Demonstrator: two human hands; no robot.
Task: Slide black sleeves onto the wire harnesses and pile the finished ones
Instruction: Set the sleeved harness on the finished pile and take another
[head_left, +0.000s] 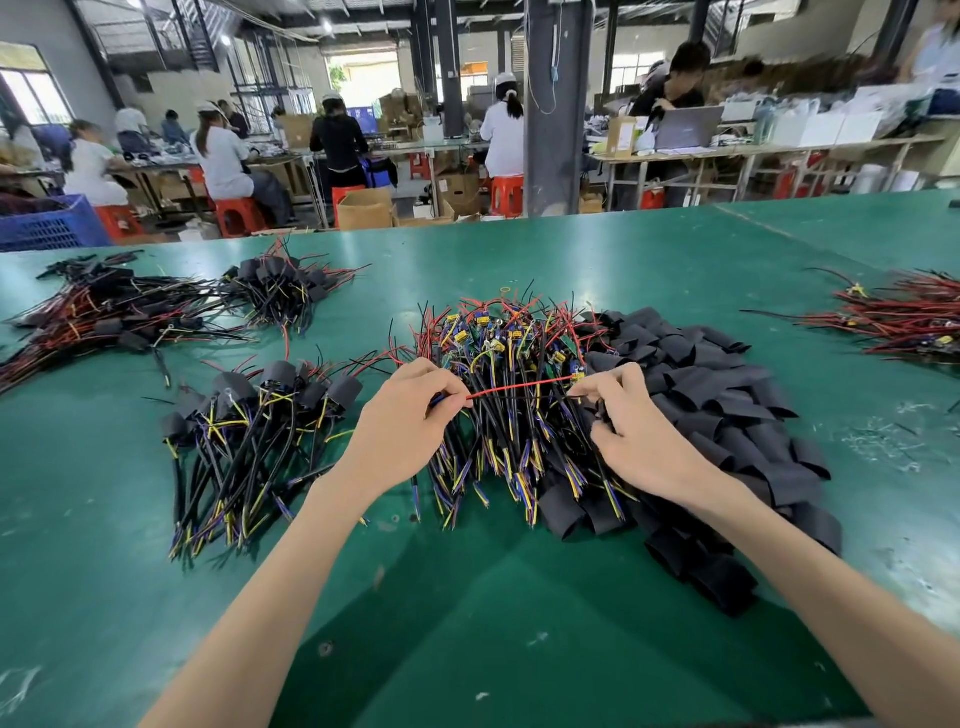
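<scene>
Left fingers (441, 388) pinched on the near-left end of a red wire (519, 387), right fingers (597, 387) pinched on its right end by a small yellow part. The wire is pulled taut between the two, just above the heap. Left hand (405, 415) is curled, knuckles up. Right hand (636, 431) has its lower fingers curled over something black - sleeve or wire, cannot tell. Both hands hover over the unsleeved harness pile (509, 364) at mid-table, a tangle of black, red, yellow and blue leads with yellow connectors. Touching that pile on the right is the heap of loose black sleeves (727, 415), flat and overlapping, running from mid-table towards the near edge. Left of the left hand, a little apart, is the finished pile (254, 421) - harnesses with black sleeves on their far ends, bare lead tips pointing near. Two more sleeved piles lie far left (283, 283) (104, 312). A bundle of red wires (904, 317) sits far right, well apart. All of it is on the green table (493, 597). Beyond the far edge are a blue crate (49, 223) and seated workers on red stools (236, 215).
</scene>
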